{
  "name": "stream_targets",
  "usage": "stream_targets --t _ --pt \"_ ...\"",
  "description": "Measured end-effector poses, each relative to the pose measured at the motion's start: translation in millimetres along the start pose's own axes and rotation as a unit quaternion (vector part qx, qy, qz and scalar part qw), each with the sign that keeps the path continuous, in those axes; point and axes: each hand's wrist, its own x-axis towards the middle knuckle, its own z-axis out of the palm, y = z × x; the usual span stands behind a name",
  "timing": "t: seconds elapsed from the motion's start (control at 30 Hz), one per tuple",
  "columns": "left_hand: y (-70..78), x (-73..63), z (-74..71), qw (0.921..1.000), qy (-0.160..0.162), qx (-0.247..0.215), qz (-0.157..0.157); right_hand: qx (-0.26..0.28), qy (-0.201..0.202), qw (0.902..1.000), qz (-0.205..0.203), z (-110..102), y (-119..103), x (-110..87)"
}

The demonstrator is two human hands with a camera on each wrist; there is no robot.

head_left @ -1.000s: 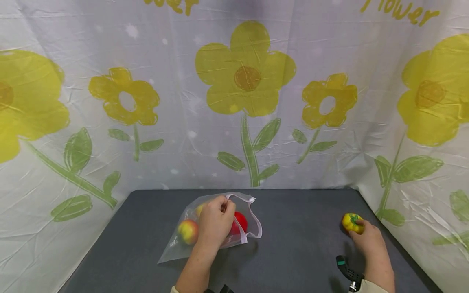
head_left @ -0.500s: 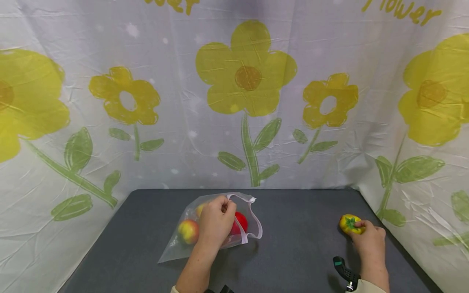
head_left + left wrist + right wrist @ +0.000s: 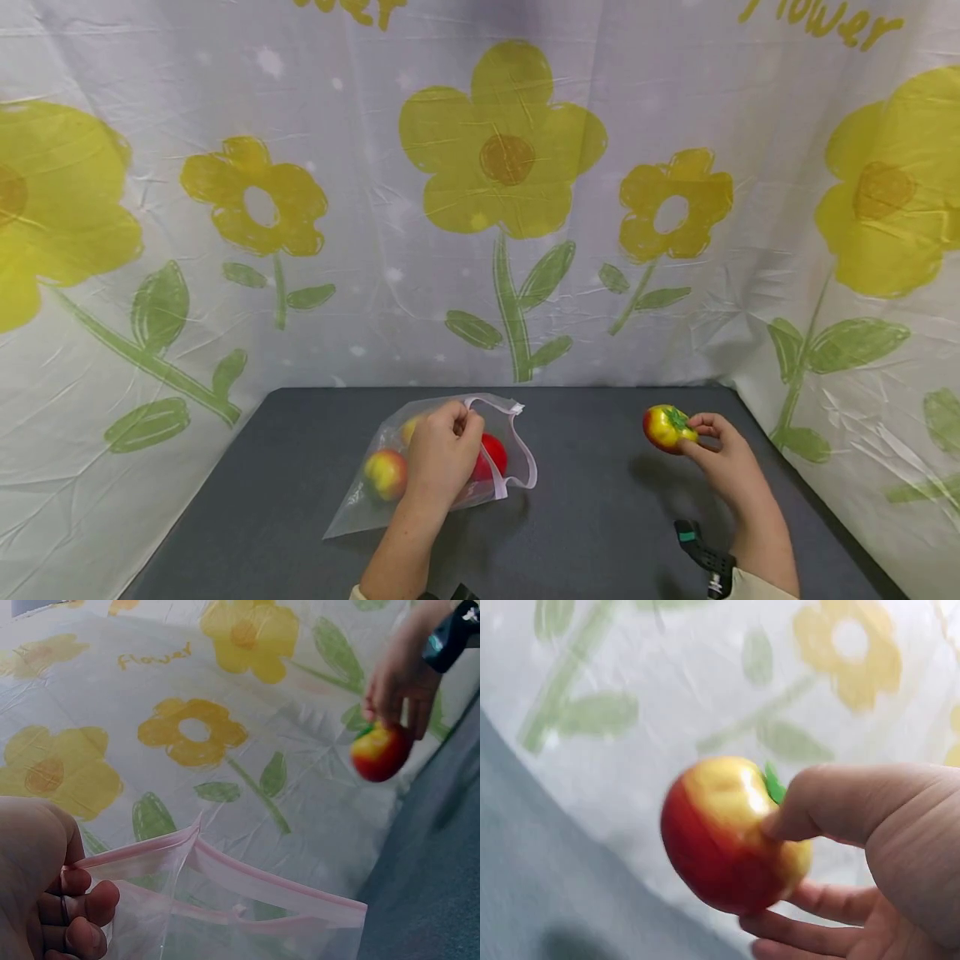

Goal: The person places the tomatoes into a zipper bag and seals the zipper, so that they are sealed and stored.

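Observation:
My left hand (image 3: 442, 454) pinches the rim of a clear zip bag (image 3: 352, 510), whose mouth with its pale pink strip (image 3: 285, 882) gapes to the right. Inside the bag, a yellow-and-red round fruit (image 3: 386, 474) and a red one (image 3: 492, 457) show, plus part of a yellow one (image 3: 409, 428) behind the hand. Off to the right, my right hand (image 3: 729, 462) holds a glossy red-and-yellow fruit with a green leafy top (image 3: 727, 840) between thumb and fingers. This fruit hangs above the table, its shadow lying apart beneath it.
Both hands work over a dark grey table (image 3: 577, 533). A white curtain (image 3: 360, 250) printed with yellow flowers rises behind it and along both sides. On the right wrist sits a black strapped device (image 3: 705, 554).
My right hand has raised the red-and-yellow fruit off the table at the right and carried it leftward and away from me. The left hand and the bag have stayed in place.

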Motion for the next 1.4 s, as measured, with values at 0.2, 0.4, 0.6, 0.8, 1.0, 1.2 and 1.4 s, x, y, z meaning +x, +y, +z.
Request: stream_targets --t 0.2,0.4,0.6,0.8,1.0,1.2,1.4 --pt "0.5 0.3 -0.7 1.0 0.0 0.003 0.004 0.047 -0.059 0.9947 -0.07 20 -41 -8.8" --pt "0.6 -0.7 -0.5 1.0 0.0 0.005 0.004 0.065 -0.127 0.9859 -0.088 49 -78 -15.4" --pt "0.7 -1.4 0.2 1.0 -0.001 0.004 0.003 0.026 -0.167 0.9813 -0.092 82 -102 -22.8" --pt "2.3 -2.7 1.1 0.9999 -0.004 0.009 0.003 -0.023 -0.169 0.9772 -0.126 107 -110 -27.0" --pt "4.2 -3.8 4.1 0.9997 -0.012 0.02 0.004 -0.047 -0.164 0.9731 -0.155 119 -114 -30.1" --pt "5.7 -3.3 4.5 0.9996 -0.003 0.022 0.019 -0.058 -0.18 0.9681 -0.165 120 -117 -32.5" --pt "5.5 -4.3 8.8 0.999 -0.022 0.006 0.038 -0.012 -0.263 0.9446 -0.196 122 -117 -34.0"
